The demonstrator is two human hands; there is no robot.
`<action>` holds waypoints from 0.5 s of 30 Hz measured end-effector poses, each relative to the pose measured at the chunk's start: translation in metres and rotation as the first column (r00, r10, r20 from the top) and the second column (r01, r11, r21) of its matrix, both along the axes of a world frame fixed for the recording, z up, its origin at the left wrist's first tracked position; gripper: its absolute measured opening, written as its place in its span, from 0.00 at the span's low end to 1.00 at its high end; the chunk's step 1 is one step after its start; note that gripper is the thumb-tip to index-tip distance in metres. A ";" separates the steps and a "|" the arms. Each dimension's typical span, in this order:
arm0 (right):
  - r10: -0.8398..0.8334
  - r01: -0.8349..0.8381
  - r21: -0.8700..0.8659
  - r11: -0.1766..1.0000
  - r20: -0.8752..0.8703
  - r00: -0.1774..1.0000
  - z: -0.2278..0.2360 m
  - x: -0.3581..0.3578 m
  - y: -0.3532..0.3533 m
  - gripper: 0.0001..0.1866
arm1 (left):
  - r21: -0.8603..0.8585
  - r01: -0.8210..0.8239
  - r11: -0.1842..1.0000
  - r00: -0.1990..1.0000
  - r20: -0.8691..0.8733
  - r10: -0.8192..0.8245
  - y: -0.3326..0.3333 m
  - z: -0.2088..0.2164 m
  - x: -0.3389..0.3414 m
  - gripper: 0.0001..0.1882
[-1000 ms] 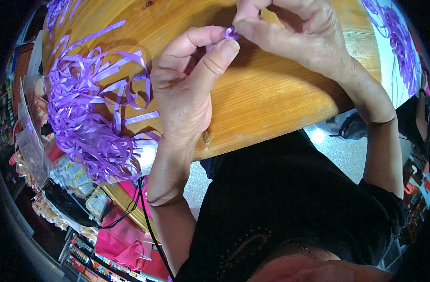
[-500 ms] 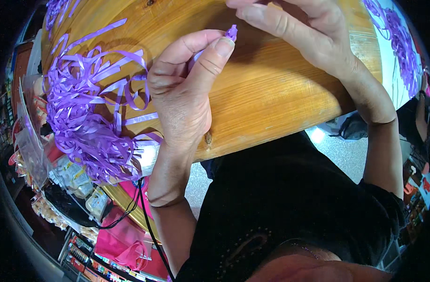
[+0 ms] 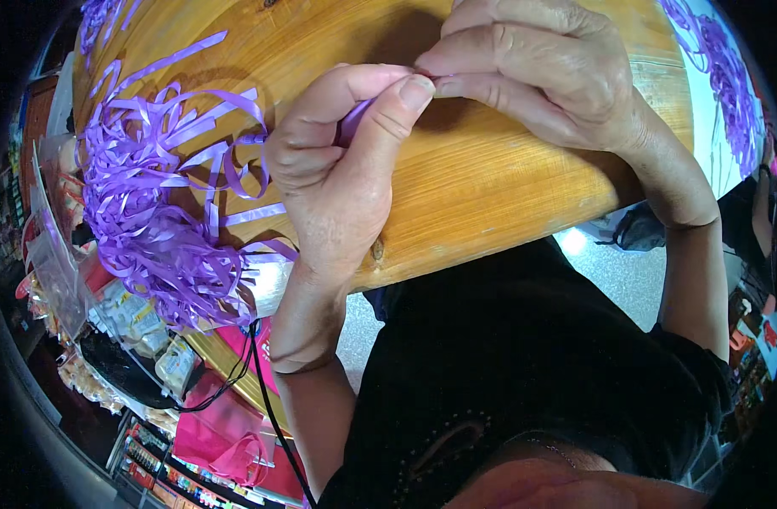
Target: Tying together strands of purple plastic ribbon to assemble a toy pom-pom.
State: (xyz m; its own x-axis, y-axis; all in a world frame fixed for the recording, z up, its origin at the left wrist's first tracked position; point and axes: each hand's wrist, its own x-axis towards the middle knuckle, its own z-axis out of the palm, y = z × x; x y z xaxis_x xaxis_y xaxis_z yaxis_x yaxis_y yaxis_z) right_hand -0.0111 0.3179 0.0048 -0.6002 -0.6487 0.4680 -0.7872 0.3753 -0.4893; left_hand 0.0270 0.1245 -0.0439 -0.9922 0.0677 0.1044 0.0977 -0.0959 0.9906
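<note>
Above the wooden table, my left hand point(image 3: 337, 170) pinches a purple ribbon point(image 3: 354, 120) between thumb and forefinger; part of it shows inside the curled palm. My right hand point(image 3: 549, 76) has its thumb and forefinger pressed together at the same spot, touching the left fingertips. The ribbon's end lies between the two pinches and is mostly hidden by the fingers. To the left of my left hand lies a tangled heap of purple ribbons point(image 3: 155, 195), with several loose strips reaching toward my wrist.
The wooden tabletop point(image 3: 490, 204) curves along its near edge. More purple ribbons point(image 3: 728, 93) lie on a white surface at the far right. Clear plastic packages point(image 3: 134, 314), a black cable point(image 3: 265, 382) and a pink bag point(image 3: 214, 437) are at the lower left.
My right hand has come down and left to meet my left fingertips, and its fingers have closed at the ribbon's end. My left hand has barely moved.
</note>
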 end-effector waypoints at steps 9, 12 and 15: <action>0.019 0.016 -0.173 0.985 0.204 0.979 -0.010 -0.008 0.002 0.14 | -0.045 -0.069 0.997 0.995 0.064 0.072 -0.006 0.007 0.000 0.04; 0.035 0.000 -0.236 0.972 0.142 0.989 -0.022 -0.014 0.006 0.21 | -0.007 -0.057 0.998 0.995 0.084 0.058 -0.003 0.006 -0.002 0.03; 0.054 -0.027 -0.239 0.971 0.107 0.993 -0.023 -0.013 0.007 0.24 | 0.004 -0.049 0.999 0.996 0.080 0.049 -0.003 0.005 -0.002 0.02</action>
State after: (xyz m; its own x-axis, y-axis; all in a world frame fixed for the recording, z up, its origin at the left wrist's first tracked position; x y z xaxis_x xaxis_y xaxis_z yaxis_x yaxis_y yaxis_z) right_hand -0.0244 0.3249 -0.0180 -0.6332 -0.5526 0.5419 -0.7342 0.2073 -0.6465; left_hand 0.0248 0.1219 -0.0385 -0.9995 0.0182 0.0247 0.0228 -0.0987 0.9949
